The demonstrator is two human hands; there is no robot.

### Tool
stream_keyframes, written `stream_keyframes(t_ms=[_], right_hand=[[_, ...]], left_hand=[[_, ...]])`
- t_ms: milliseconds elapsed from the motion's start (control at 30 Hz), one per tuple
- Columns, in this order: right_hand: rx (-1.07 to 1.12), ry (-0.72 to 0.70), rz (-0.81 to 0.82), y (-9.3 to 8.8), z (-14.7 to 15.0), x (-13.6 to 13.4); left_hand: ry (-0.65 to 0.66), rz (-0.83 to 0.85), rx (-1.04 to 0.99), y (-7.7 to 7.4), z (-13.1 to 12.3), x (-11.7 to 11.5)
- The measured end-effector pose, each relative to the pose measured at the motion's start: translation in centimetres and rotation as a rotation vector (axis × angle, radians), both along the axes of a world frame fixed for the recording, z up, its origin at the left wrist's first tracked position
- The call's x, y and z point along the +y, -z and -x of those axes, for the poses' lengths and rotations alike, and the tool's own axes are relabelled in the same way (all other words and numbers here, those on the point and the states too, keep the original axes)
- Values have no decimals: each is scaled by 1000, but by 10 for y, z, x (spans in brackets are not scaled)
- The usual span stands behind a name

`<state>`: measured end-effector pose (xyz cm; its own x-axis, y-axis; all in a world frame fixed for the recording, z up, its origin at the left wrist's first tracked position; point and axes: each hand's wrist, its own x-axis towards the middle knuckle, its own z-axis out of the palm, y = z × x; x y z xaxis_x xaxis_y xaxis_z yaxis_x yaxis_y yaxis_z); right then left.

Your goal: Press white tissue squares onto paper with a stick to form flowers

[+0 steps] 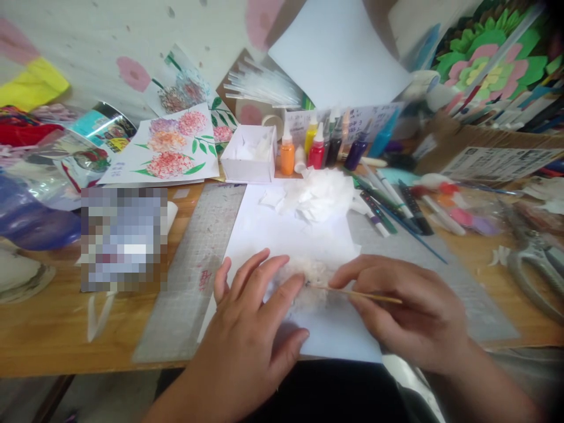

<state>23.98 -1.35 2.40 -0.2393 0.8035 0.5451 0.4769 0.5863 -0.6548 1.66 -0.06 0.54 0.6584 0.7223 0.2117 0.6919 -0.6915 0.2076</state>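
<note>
White paper lies on the grey cutting mat in front of me. On the paper is a small whitish clump, blurred, that looks like torn tissue. My left hand rests with fingers spread at the clump's left, the index fingertip touching its near edge. Between thumb and fingers my right hand pinches a thin wooden stick. The stick's tip points left into the clump, close to my left index finger. A larger pile of torn white tissue sits farther back on the paper.
Several paint bottles and a white box stand behind the pile. Pens lie to the right, with scissors at the far right. Flower pictures lean at the back left; a pixelated object lies left of the mat.
</note>
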Motion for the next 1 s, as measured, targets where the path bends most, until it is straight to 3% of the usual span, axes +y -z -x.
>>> stream_keyframes(t_ms=[167, 500, 800, 1000], right_hand=[[32, 114, 14, 2, 0, -2], [18, 126, 31, 8, 1, 2], [58, 229, 105, 13, -1, 2], [152, 178, 164, 11, -3, 2]], left_hand=[[29, -9, -28, -2, 0, -2], [50, 39, -23, -3, -1, -3], [134, -77, -74, 2, 0, -4], [112, -81, -40, 2, -1, -3]])
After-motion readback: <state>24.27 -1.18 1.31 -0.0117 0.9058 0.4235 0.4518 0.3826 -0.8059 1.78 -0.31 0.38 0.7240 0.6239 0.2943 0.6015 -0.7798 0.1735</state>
